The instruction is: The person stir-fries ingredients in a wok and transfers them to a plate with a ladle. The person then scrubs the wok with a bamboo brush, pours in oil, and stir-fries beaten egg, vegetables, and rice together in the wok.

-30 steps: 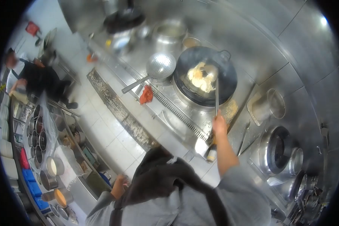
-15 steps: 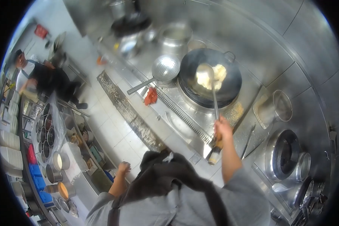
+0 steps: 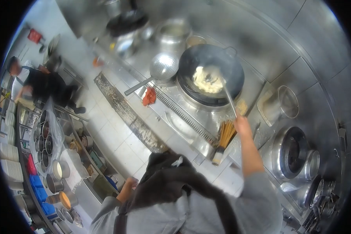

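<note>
My right hand (image 3: 243,125) is wrapped round the handle of a long metal ladle (image 3: 231,100). The ladle's bowl dips into pale yellow-white food, which looks like egg, (image 3: 201,81) inside a big dark wok (image 3: 234,70) on the burner. Below that hand, a bamboo wok brush (image 3: 226,134) rests with its bristles towards the stove. Low at my left side, my left hand (image 3: 131,183) is curled closed beside my dark apron (image 3: 156,183), apart from the stove, and I see nothing in it.
Left of the wok lie a perforated strainer (image 3: 163,65) and a red cloth (image 3: 149,96). A second wok (image 3: 294,152) and a wire sieve (image 3: 288,101) are at right. A metal pot (image 3: 172,35) stands behind. Another person (image 3: 46,84) sits far left, near shelves of stacked plates (image 3: 9,152).
My right hand and the ladle handle have swung right, uncovering the brush's bristles. The food is now spread and stirred round the ladle's bowl. My left hand has dropped slightly lower.
</note>
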The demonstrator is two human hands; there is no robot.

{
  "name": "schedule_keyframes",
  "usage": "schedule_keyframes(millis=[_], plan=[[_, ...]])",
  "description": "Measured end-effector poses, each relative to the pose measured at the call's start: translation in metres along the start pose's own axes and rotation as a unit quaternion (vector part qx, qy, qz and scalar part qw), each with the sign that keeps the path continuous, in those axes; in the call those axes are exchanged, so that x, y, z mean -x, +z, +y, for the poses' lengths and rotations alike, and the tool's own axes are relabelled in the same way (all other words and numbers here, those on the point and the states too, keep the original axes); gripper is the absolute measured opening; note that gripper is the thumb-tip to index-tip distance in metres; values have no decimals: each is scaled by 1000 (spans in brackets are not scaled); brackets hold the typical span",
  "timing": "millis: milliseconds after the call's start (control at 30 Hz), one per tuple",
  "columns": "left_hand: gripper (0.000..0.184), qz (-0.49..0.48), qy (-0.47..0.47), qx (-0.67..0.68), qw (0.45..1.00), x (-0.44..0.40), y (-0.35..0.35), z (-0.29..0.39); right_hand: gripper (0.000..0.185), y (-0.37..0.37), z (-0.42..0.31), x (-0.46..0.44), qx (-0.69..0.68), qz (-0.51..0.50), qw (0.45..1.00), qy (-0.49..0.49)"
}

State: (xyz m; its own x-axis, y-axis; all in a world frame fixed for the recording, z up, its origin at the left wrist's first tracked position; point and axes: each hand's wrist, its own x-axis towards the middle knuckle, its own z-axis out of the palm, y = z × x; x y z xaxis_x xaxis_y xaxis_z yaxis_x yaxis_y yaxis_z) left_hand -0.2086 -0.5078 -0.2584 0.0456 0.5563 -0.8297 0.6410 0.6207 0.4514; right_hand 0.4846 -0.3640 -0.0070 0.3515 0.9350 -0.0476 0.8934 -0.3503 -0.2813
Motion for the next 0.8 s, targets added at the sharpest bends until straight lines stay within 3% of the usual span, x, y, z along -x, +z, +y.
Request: schedule_keyframes(millis=[133,233,300,367,433,567,600,633,667,700,733,767,800], plan=[[9,43,-99,136,985,-48,-3,-2,61,41,-42,-13,1,52,997,55],[11,85,-54,188,977,-34,-15,38,58,28,-56,21,-36,61,997,-13],[14,101,-26,207,973,-18,-14,60,54,-12,-64,25,-260,-76,961,47],[18,75,-42,131,988,-4,-9,74,53,-7,-52,-16,-312,-96,941,87],[16,71,-25,144,987,8,-5,62,58,34,-28,-58,-43,74,996,-22],[15,42,-37,171,984,8,-5,32,55,63,-56,-25,35,168,985,30],[15,47,-31,119,991,5,-4,19,56,46,-60,-8,-193,58,977,75],[15,52,-26,68,996,1,-3,3,57,37,-62,-1,-405,-59,905,116],[16,17,35,-22,999,0,-4,-26,56,42,-47,-5,-529,-91,831,144],[17,-6,101,-107,989,-1,-4,-52,56,33,-37,-6,-522,-101,834,147],[13,-55,151,215,963,8,6,-84,53,18,-34,-11,-418,-72,898,117],[9,-90,193,507,835,8,10,-97,50,8,-31,-17,-314,-33,945,81],[9,-87,190,512,833,-3,14,-94,50,13,-19,-11,-169,37,985,17]])
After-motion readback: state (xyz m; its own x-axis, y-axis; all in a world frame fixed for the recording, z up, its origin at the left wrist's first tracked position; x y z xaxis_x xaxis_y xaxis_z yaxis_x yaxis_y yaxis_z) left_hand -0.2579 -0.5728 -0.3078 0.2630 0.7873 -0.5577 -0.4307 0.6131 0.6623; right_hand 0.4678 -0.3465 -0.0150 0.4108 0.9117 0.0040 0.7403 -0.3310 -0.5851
